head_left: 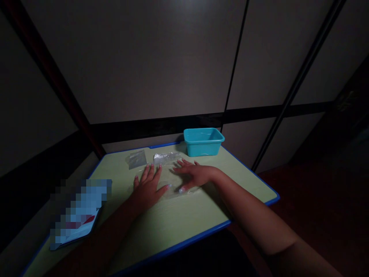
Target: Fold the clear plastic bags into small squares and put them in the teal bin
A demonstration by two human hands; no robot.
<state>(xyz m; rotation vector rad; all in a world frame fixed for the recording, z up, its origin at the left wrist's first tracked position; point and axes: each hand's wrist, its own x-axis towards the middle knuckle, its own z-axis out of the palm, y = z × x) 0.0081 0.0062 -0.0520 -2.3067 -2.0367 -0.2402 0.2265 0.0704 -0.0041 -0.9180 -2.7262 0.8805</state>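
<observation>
A thin clear plastic bag lies flat across the middle of the table. On its left part rests my left hand, palm down with the fingers spread. My right hand reaches over its right part, fingers apart and pointing left, holding nothing. Just beyond my hands are two more pieces of clear plastic: a flat one at the left and a crumpled, shiny one beside it, near my right fingertips.
A turquoise basket stands at the back right of the pale table, which has a blue edge. At the left edge lies a blue, partly blurred flat item. Behind the table rise dark panels.
</observation>
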